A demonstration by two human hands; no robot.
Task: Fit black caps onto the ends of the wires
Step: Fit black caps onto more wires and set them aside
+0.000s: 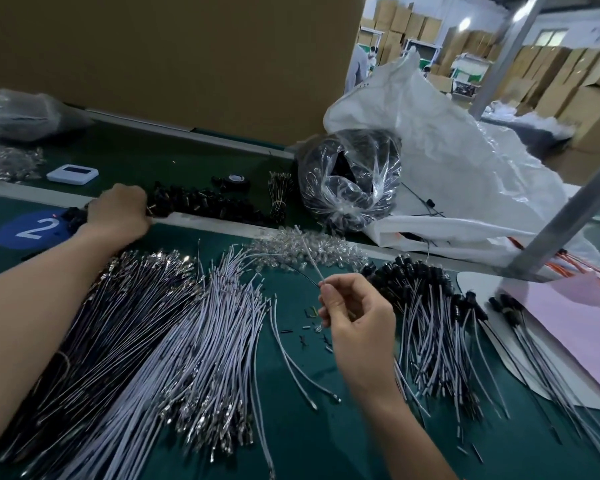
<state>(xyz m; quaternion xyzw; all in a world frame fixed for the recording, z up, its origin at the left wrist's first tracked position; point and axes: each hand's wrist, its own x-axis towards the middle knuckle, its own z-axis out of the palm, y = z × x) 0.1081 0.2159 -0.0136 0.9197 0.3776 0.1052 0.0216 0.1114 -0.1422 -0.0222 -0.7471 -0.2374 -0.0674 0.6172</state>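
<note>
- Your right hand (357,327), centre frame, pinches a white wire (309,256) between thumb and fingertips.
- Your left hand (118,209), upper left, curls into the black caps (205,202); its grasp is hidden.
- Loose wires (187,341) fill lower left.

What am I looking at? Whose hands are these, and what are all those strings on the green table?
There is no machine here, just a person working. The camera sits on their head and looks down, so you see their own arms. The strings are thin wires: a big heap of white wires lies on the green table. The right hand pinches one white wire and holds it up. The left hand reaches to a row of small black caps further back; its fingers are hidden, so I cannot tell if it has one. On the right lie capped wires, already finished.
</note>
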